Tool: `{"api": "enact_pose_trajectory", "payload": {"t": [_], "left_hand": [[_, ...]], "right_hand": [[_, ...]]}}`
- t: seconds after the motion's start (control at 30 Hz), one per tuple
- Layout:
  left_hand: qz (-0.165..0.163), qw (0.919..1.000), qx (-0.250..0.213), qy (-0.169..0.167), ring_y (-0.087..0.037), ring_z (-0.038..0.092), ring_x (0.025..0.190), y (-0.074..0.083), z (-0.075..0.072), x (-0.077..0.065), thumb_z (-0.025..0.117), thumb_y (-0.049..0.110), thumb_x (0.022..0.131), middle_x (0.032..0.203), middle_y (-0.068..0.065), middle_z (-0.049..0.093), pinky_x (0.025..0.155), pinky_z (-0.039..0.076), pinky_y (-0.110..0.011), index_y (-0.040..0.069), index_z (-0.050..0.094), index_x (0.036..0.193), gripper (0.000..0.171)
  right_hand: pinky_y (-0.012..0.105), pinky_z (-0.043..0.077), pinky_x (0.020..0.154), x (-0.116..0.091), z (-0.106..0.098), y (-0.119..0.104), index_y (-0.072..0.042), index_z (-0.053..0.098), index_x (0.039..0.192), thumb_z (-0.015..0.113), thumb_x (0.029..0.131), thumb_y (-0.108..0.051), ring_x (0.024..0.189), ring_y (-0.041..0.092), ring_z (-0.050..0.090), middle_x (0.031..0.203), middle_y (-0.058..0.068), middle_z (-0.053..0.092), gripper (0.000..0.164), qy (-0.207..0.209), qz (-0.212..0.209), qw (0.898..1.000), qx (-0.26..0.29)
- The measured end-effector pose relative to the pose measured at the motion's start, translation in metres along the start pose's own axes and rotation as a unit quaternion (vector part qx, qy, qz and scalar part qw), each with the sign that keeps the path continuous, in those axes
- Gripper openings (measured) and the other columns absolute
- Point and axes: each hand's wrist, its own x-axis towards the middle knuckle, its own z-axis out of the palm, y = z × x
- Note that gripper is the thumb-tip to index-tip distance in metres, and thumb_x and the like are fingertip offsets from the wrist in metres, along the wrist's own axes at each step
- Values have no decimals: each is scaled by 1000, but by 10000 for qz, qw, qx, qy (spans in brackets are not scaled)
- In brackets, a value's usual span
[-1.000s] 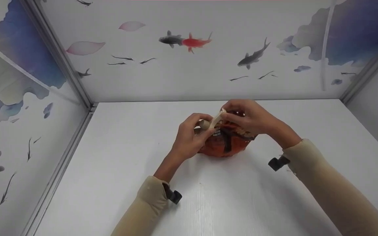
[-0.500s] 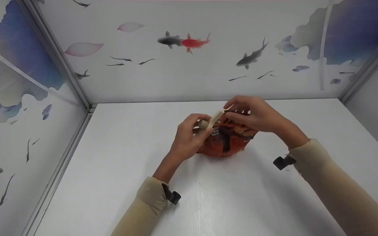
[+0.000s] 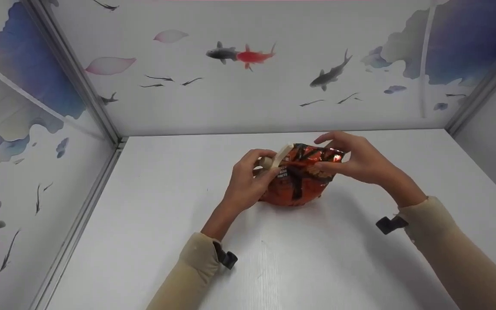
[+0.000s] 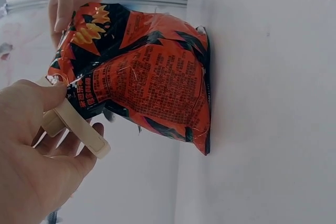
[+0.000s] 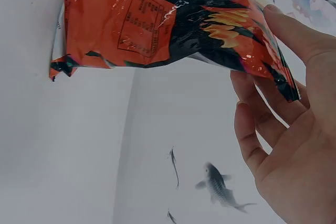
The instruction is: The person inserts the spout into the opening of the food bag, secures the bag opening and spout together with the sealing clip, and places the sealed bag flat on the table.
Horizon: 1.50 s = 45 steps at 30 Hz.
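Note:
An orange and black printed snack bag (image 3: 297,185) stands on the table, its top edge upward. My left hand (image 3: 248,181) pinches a cream bag clip (image 3: 282,156) together with the bag's top left corner; in the left wrist view the long clip (image 4: 84,129) slants out past the fingers. Beside the clip, a round tan knob (image 3: 266,162) shows between finger and thumb. My right hand (image 3: 362,161) is at the bag's top right, thumb against the front, other fingers spread loosely above and behind. Part of those fingers is hidden by the bag (image 5: 152,19) in the right wrist view.
The white table (image 3: 166,241) is bounded by a back wall (image 3: 248,103) printed with fish and by side panels in metal frames (image 3: 75,73). Dark wrist cameras (image 3: 392,224) are strapped over both beige sleeves.
My right hand has left the clip's upper end and moved right along the bag's top, exposing more of the bag. The left hand and clip have barely moved.

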Motion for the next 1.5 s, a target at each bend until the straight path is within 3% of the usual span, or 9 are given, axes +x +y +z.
{"api": "enact_pose_trajectory", "payload": {"t": [0.2,0.4,0.57,0.83,1.13,1.27,1.5], "left_hand": [[-32,10000,-58,-50,-15,70,130,-1,2,0,77,19,103,135,-1,66,100,63,-31,17,65,136,35],[17,10000,-77,-58,-15,70,130,-3,3,0,76,21,104,135,-2,66,100,63,-31,16,65,137,35],[-4,9999,-112,-35,-15,70,130,-4,3,1,77,22,103,134,-1,66,100,63,-32,18,65,136,35],[-206,9997,-67,-133,-18,72,127,-5,4,1,79,25,102,139,-4,65,102,63,-35,16,63,139,42],[-605,9976,109,-319,-16,70,124,-7,4,-1,83,30,98,141,-5,65,103,62,-36,21,58,145,53],[-746,9961,246,-392,-17,67,127,-8,4,-2,84,34,97,142,-5,67,106,61,-41,23,57,147,58],[-768,9961,78,-426,-16,67,132,-9,1,-3,83,35,97,146,-5,66,111,58,-43,21,55,148,60]], "right_hand": [[25,58,83,-12,7,12,-25,65,142,88,92,-44,104,21,73,123,0,76,58,45,243,9997,-51],[25,58,79,-20,14,21,-19,68,129,87,93,-43,97,20,71,111,-3,77,48,88,304,9995,24],[23,59,79,-26,18,26,-19,68,131,86,95,-43,98,18,68,110,-5,75,47,135,343,9993,-5],[19,58,87,-37,24,36,-17,66,139,84,97,-35,105,11,67,124,-1,76,50,262,354,9989,134],[17,58,88,-42,32,40,-20,64,146,84,97,-32,107,13,68,128,-3,75,55,277,353,9979,466],[16,58,88,-43,35,41,-21,64,146,84,98,-32,107,11,68,127,-3,75,53,259,377,9980,444],[18,59,87,-40,36,45,-15,71,137,83,99,-29,103,6,70,119,-2,79,42,237,282,9987,346]]}}
